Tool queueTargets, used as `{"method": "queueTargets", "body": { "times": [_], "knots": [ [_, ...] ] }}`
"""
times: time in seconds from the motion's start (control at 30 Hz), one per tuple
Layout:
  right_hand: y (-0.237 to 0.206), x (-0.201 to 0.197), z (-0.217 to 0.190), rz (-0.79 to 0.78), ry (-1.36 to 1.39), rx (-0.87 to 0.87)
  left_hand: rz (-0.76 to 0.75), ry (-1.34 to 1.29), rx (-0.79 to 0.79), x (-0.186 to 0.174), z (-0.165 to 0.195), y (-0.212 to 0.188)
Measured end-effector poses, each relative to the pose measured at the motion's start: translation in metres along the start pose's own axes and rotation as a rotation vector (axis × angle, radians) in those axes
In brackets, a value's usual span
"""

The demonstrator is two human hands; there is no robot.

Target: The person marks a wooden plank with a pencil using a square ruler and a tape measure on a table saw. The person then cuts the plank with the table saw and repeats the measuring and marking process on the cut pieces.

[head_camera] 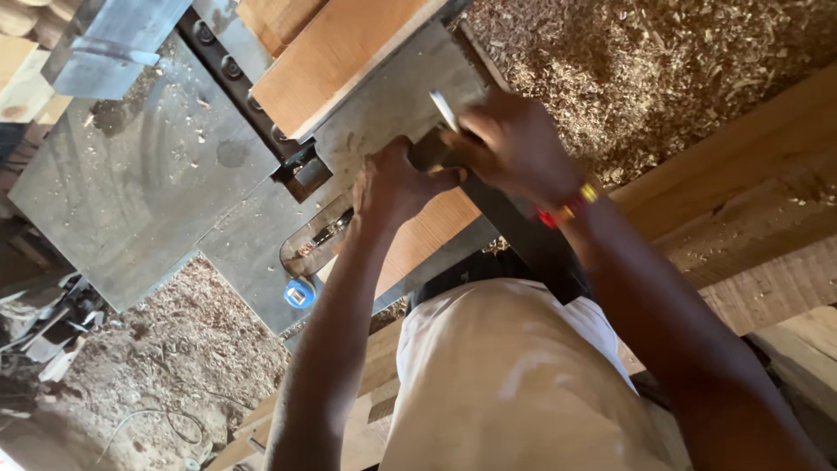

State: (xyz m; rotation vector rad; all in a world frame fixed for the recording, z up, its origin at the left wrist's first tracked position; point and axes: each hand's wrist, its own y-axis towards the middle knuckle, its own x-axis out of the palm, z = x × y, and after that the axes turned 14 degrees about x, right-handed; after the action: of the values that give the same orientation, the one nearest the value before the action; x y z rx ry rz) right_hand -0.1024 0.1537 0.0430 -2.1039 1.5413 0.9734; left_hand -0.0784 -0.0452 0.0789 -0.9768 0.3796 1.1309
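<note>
An orange-brown wooden board [336, 52] lies across a grey metal machine table [139, 174]; more of it shows below my hands [427, 235]. My left hand [392, 185] is curled into a fist and presses the end of a dark flat metal bar [527, 240] against the board. The bar runs diagonally back toward my body. My right hand [514, 144], with a red and yellow band at the wrist, sits just right of the left one. It pinches a thin white stick [444, 110] whose tip points up over the table.
A curved metal guard [312, 240] and a slot sit at the table's near edge, with a small blue and white round thing [299, 293] below it. Wood shavings [628, 61] cover the floor. Heavy timber beams [750, 192] lie at right. A thin cable [157, 419] lies at lower left.
</note>
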Motion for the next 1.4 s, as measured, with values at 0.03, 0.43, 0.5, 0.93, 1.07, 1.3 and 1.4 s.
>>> {"method": "queueTargets", "body": {
  "times": [0.03,0.43,0.5,0.93,1.07,1.3,1.4],
  "knots": [
    [0.008,0.006,0.003,0.034,0.012,-0.023,0.008,-0.008,0.017,0.0,0.0,0.001],
    [-0.147,-0.089,-0.01,0.142,0.479,0.569,0.035,-0.08,0.113,0.01,-0.001,0.024],
    [-0.139,-0.101,-0.015,0.24,0.525,0.587,0.028,0.043,0.078,0.015,0.015,0.049],
    [-0.045,-0.132,-0.095,0.442,0.536,0.24,0.433,-0.971,0.97,-0.023,0.146,-0.087],
    [-0.046,-0.122,-0.073,0.498,0.663,0.31,0.392,-0.603,1.046,-0.074,0.122,-0.15],
    [-0.107,-0.063,-0.013,0.258,0.695,0.72,0.788,-0.012,0.855,-0.047,0.05,-0.171],
    [-0.127,-0.04,-0.003,0.216,0.687,0.828,0.634,0.106,0.742,-0.005,0.008,-0.145]
  ]
}}
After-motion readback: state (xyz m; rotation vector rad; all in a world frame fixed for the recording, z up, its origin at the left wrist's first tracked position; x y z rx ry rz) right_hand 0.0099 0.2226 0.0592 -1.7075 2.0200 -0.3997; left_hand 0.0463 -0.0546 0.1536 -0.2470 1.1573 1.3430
